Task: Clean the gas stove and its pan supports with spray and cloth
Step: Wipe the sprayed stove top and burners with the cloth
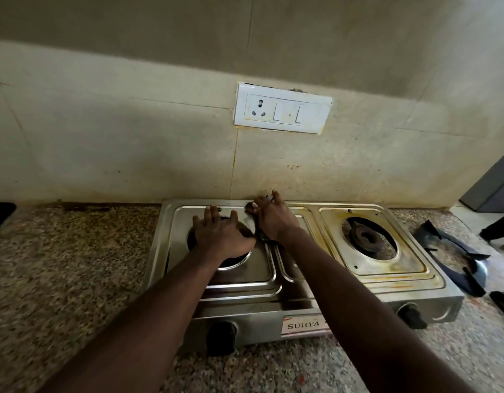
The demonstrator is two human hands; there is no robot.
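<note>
A two-burner steel gas stove [372, 290] stands on the granite counter, its pan supports taken off. My left hand [221, 234] lies flat, fingers spread, over the left burner opening. My right hand [270, 215] presses a dark cloth [250, 207] against the stove's back centre, fingers curled over it. The right burner [368, 238] is bare, and its surround carries yellow-brown stains. No spray bottle is in view.
Two black pan supports [455, 256] lie on the counter right of the stove, one partly cut off by the frame. Two black knobs [221, 337] face me on the stove front. A white socket plate [282, 109] hangs on the tiled wall above.
</note>
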